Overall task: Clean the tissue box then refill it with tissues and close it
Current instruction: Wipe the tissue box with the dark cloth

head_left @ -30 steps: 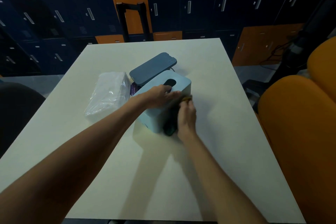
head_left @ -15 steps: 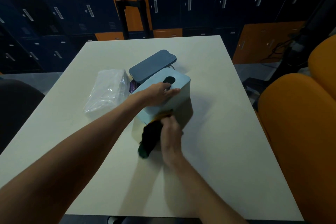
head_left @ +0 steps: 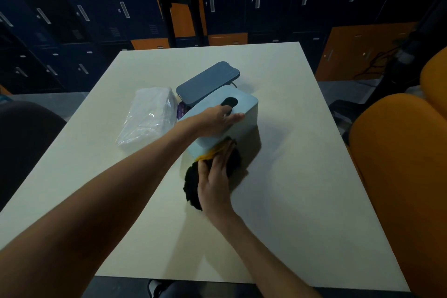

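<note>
Lying flat, left hand (head_left: 215, 121) covers tissue box (head_left: 248, 106) top; right hand (head_left: 214, 181) half-hides cloth (head_left: 191, 182)

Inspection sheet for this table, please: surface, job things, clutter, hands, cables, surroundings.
Surface: pale table, no spills seen.
Job's things: light blue tissue box, slot up; dark blue lid off, behind it; wrapped tissue pack to its left; black cloth against its near side.
Clutter: small purple item between pack and box, unclear.
Hands: left hand rests flat on the box top; right hand presses the cloth.
Cables: black cables on the floor, far right.
Surroundings: blue and orange lockers, orange chair right.
</note>
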Available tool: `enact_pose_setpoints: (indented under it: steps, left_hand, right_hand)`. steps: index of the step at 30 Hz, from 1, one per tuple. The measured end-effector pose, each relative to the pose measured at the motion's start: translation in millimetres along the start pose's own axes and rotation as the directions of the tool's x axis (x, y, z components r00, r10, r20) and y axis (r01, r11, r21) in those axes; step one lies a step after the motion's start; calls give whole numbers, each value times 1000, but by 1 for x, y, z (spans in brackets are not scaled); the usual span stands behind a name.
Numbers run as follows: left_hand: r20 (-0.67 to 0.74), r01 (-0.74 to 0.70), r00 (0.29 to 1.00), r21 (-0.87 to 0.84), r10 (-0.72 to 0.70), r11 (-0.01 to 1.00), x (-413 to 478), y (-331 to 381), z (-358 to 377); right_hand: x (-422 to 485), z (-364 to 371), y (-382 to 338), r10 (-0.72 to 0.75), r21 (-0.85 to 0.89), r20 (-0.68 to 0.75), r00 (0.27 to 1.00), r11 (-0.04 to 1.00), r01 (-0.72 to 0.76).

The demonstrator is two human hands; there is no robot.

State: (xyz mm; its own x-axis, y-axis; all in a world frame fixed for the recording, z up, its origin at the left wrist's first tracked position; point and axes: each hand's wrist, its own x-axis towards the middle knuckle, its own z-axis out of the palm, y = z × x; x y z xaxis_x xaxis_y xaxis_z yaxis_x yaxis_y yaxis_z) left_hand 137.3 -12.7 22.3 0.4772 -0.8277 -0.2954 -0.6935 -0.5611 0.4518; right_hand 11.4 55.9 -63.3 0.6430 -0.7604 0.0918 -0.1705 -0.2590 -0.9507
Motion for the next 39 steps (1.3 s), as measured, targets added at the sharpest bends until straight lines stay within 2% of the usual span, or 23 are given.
enact_pose_setpoints:
  steps: [4, 8, 12, 14, 16, 17, 19, 21, 23, 26, 28, 29, 30, 32, 35, 39]
  left_hand:
    - [16, 18, 1000, 20, -19, 1000, 0, 0, -3]
    - [33, 37, 999, 38, -38, 999, 0, 0, -5]
    - [36, 24, 999, 31, -25, 999, -1, 2, -4]
    - [17, 10, 1000, 37, -11, 999, -2, 2, -4]
    - [11, 4, 1000, 40, -5, 999, -2, 1, -5]
    - [18, 4, 1000, 37, -4, 999, -1, 0, -5]
    - [24, 2, 1000, 29, -2, 1000, -1, 0, -5]
    - [21, 4, 1000, 31, -4, 1000, 0, 0, -4]
    - [7, 1, 1000, 30, -2, 1000, 0, 0, -3]
    - [-5, 5, 1000, 19, -4, 1000, 0, 1, -2]
    - [19, 12, 1000, 14, -13, 1000, -1, 3, -2]
    - [25, 13, 1000, 18, -14, 1000, -1, 4, -3]
    - [23, 11, 1000, 22, -11, 1000, -1, 4, -4]
    - [5, 3, 1000, 28, -3, 1000, -1, 3, -3]
    - [-14, -1, 1000, 40, 1, 999, -1, 0, -2]
    - [-26, 3, 1000, 47, -2, 999, -3, 2, -2]
  right_hand:
    - [21, -11, 9, -118, -84, 36, 992, 989, 120]
    - [44, -33, 24, -153, -54, 139, 978, 985, 162]
    - [51, -49, 32, -143, -24, 54, 988, 989, 145]
    - [39, -42, 35, -214, -138, -20, 977, 968, 210]
    - [25, -35, 41, -414, -415, -90, 906, 842, 344]
    - [19, -34, 41, -502, -501, -69, 862, 765, 405]
    - [12, -38, 41, -569, -562, 32, 822, 670, 485]
    - [7, -47, 36, -533, -513, 172, 829, 670, 537]
    - [8, -57, 28, -466, -450, 207, 860, 736, 506]
    - [20, -66, 10, -414, -338, 1, 910, 857, 390]
    - [26, -63, -1, -443, -225, -157, 883, 886, 405]
    - [26, -59, -4, -451, -195, -191, 872, 888, 417]
    - [26, -54, -4, -452, -192, -178, 874, 887, 419]
    - [27, -42, 5, -432, -236, -65, 900, 883, 407]
    - [28, -40, 23, -345, -374, 75, 936, 860, 347]
    - [52, -64, 26, -222, -426, 125, 967, 868, 254]
